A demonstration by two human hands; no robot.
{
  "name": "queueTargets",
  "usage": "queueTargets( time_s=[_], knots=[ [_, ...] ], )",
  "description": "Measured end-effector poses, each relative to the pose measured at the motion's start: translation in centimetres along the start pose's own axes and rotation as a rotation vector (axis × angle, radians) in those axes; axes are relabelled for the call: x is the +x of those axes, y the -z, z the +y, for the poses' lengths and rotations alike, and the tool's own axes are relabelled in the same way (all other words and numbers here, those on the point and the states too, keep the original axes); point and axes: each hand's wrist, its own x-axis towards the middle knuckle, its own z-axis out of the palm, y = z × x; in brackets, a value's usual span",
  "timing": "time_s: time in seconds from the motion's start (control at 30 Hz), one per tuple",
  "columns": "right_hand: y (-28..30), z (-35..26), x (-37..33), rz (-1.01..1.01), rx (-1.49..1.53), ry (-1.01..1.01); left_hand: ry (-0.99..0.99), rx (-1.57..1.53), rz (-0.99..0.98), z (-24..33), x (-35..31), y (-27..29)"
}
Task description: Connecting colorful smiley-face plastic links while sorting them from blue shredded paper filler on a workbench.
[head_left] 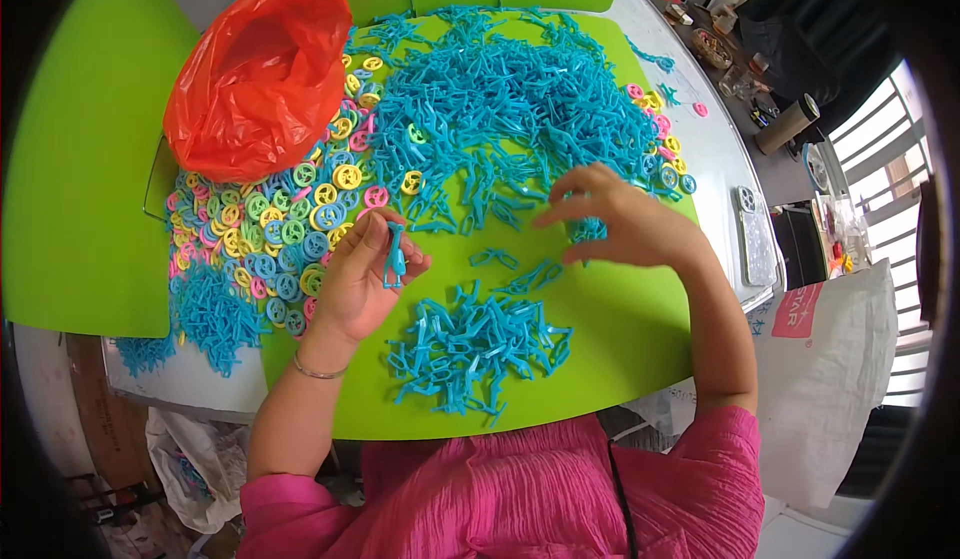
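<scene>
We see the near edge of the green board (620, 359) curving just in front of the person's waist. The most open room lies bare on its right half, between the right forearm and the small blue pile (480, 349) near that edge. A narrower bare strip runs ahead of this pile, with a few loose blue pieces on it. Farther off, the big blue heap (500, 89) reaches the far edge, and coloured wheels (275, 219) crowd the left side. Past the right edge we find the white table (715, 149), with a phone (758, 234) near its rim.

In the left hand (358, 274), thumb and fingertips pinch one blue plastic piece (395, 259) upright above the board, left of centre. The right hand (620, 221) is blurred, its fingers curved well apart from the thumb; a blue clump (588, 229) shows in the gap, and we cannot tell whether they touch.

A rumpled red bag (260, 79) gapes upward by the wheels; we cannot make out its contents. A white sack (195, 459) at lower left shows coloured bits inside.
</scene>
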Motion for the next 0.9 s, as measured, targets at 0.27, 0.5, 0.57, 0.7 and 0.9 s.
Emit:
queueTargets(
  time_s=[0.27,0.5,0.57,0.7,0.9],
  knots=[
    [-3.9,1.0,1.1,0.224,-0.163,-0.053,0.022,-0.025,0.006,-0.4,0.1,-0.2],
    [-3.1,0.9,2.0,0.303,-0.026,-0.142,-0.004,0.026,0.029,0.1,0.0,0.3],
    [-3.5,0.8,2.0,0.353,-0.146,-0.136,-0.016,-0.114,-0.019,0.4,0.1,0.6],
    [-4.8,-1.1,3.0,0.235,-0.248,0.061,-0.066,-0.215,-0.092,1.2,0.7,1.0],
    [-6.9,-0.8,5.7,0.238,-0.439,0.090,-0.092,-0.348,-0.125,1.9,0.5,1.2]
  ],
)
